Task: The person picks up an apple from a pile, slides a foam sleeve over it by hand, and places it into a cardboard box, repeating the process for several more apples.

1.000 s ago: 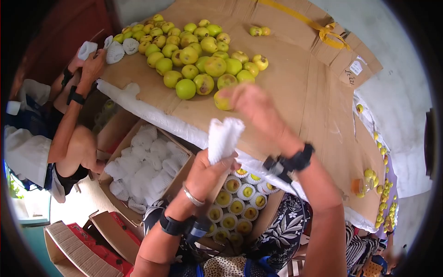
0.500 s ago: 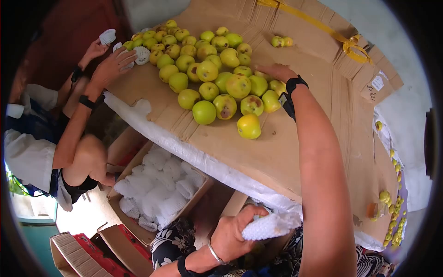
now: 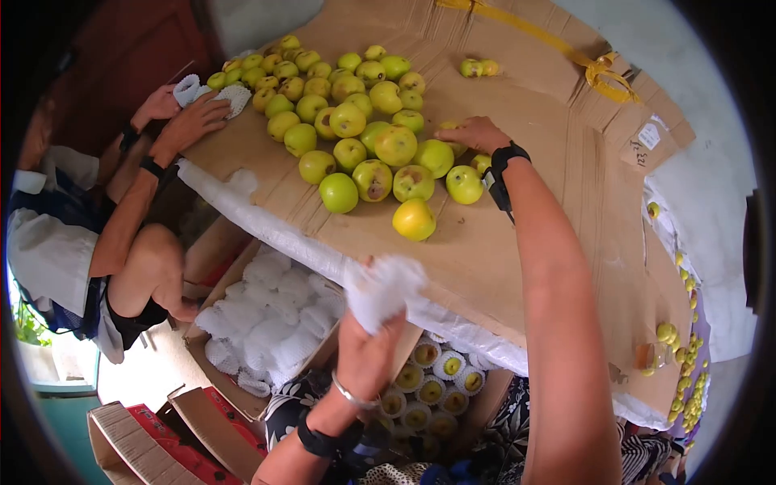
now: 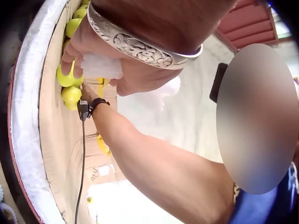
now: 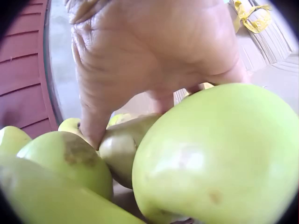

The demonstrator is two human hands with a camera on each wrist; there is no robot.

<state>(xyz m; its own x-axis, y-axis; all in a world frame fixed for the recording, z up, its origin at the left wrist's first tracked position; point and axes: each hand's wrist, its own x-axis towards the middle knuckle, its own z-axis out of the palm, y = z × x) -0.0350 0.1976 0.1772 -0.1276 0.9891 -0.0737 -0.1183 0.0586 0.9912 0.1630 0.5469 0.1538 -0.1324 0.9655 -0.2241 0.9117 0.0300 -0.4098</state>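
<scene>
Pinching an apple [image 5: 122, 145] with curled fingers, the right hand [image 3: 478, 134] is at the right side of the apple pile [image 3: 347, 120] on the counter [image 3: 493, 267]. The left hand [image 3: 365, 356] grips a white foam sleeve [image 3: 380, 293] near the counter's near edge.

the left hand [image 4: 133, 74] (silver bangle [image 4: 145, 52] at its wrist) grips white foam [image 4: 100, 65], green fruit [image 4: 71, 94] beyond

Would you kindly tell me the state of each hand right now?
Left hand: closed around white foam netting.
Right hand: fingers and thumb curled around a yellow-green fruit.
</scene>
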